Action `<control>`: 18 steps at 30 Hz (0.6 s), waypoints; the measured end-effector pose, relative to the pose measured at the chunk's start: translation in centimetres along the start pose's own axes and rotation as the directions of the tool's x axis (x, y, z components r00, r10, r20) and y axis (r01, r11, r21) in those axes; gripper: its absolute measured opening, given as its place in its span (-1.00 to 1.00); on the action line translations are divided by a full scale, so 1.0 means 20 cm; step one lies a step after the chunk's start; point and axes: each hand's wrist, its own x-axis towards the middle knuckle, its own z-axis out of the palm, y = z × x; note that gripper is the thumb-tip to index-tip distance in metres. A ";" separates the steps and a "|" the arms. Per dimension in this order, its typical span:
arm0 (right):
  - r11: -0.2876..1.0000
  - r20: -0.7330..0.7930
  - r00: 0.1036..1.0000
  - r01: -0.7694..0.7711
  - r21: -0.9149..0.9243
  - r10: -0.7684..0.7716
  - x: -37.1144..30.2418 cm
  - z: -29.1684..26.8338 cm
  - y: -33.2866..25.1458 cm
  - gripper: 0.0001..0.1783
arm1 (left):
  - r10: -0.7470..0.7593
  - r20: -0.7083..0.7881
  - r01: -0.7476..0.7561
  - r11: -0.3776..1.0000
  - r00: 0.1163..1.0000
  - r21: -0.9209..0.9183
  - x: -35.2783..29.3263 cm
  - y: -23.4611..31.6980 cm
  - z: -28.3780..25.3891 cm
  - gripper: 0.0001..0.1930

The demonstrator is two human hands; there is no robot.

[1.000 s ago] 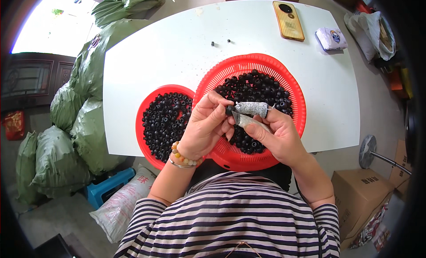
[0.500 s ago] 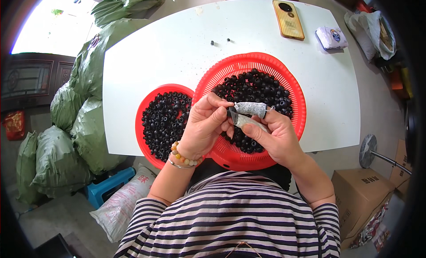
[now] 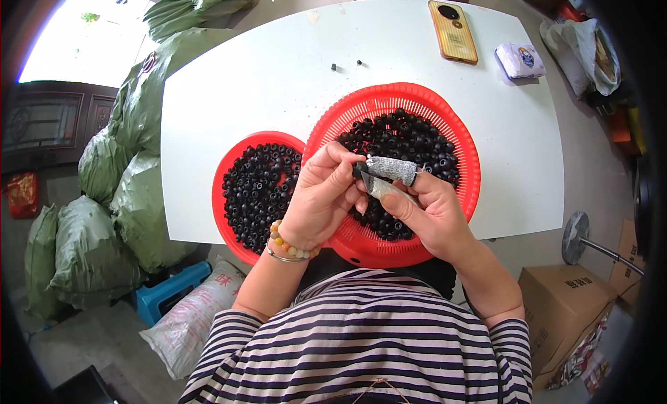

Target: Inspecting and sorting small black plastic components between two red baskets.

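Head view: left hand [image 3: 318, 190] pinches a black part [image 3: 359, 170] above nine o'clock of the large red basket [image 3: 474, 178]; right hand [image 3: 439, 215] grips a pale tool [image 3: 388, 191], seemingly bladed. Keep the pinch firm and skin clear of the tool's edge.

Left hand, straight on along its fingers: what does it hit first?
Past the black piece at its fingertips, the left hand would probably meet the grey finger sleeve on the right hand. Depth is unclear, so the pale-wrapped tool might come first.

Upper-left glare, dark curved rim
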 end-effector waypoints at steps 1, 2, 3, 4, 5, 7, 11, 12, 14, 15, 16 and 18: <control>1.000 0.005 1.000 0.004 -0.002 -0.004 0.00 0.00 -0.01 -0.71 | 0.002 0.000 -0.002 1.000 1.000 0.002 0.00 0.00 -0.01 -0.90; 1.000 0.009 1.000 0.008 -0.005 -0.008 0.01 0.00 -0.01 -0.71 | 0.003 0.002 -0.003 1.000 1.000 0.002 0.00 0.00 -0.01 -0.90; 1.000 0.007 1.000 0.007 -0.006 -0.007 0.01 0.00 -0.01 -0.72 | 0.012 -0.005 -0.011 1.000 1.000 0.017 0.00 0.00 -0.01 -0.91; 1.000 0.005 1.000 0.007 -0.007 -0.007 0.01 0.00 0.00 -0.72 | 0.020 -0.013 -0.020 0.999 1.000 0.032 0.00 0.00 -0.01 -0.91; 1.000 0.002 1.000 0.007 -0.008 -0.007 0.01 0.00 0.01 -0.73 | 0.028 -0.020 -0.028 0.999 0.999 0.047 0.00 0.00 -0.01 -0.91; 0.999 -0.009 1.000 0.017 0.034 -0.016 0.01 0.01 0.01 -0.74 | 0.039 -0.010 -0.038 0.997 0.999 0.060 0.00 -0.01 -0.01 -0.91; 0.998 -0.024 0.999 0.034 0.055 -0.033 0.02 0.02 0.03 -0.76 | 0.044 -0.020 -0.042 0.997 0.999 0.071 0.00 -0.01 -0.01 -0.91; 0.998 -0.034 0.999 0.038 0.056 -0.036 0.02 0.02 0.04 -0.76 | 0.039 -0.023 -0.037 0.997 0.999 0.069 0.00 -0.02 -0.01 -0.91; 0.997 -0.056 0.998 0.045 0.060 -0.041 0.02 0.03 0.04 -0.76 | 0.028 -0.029 -0.026 0.998 0.999 0.064 0.00 -0.02 -0.02 -0.91; 0.998 -0.061 0.998 0.035 0.043 -0.032 0.02 0.03 0.04 -0.76 | 0.028 -0.030 -0.026 0.997 0.999 0.067 0.00 -0.03 -0.02 -0.91; 0.999 -0.066 0.998 0.025 0.027 -0.023 0.01 0.02 0.02 -0.76 | 0.028 -0.032 -0.026 0.997 0.999 0.069 0.01 -0.03 -0.02 -0.91; 1.000 -0.076 0.997 0.011 0.015 -0.009 0.01 0.02 0.02 -0.76 | 0.030 -0.032 -0.028 0.997 0.999 0.075 0.01 -0.03 -0.02 -0.91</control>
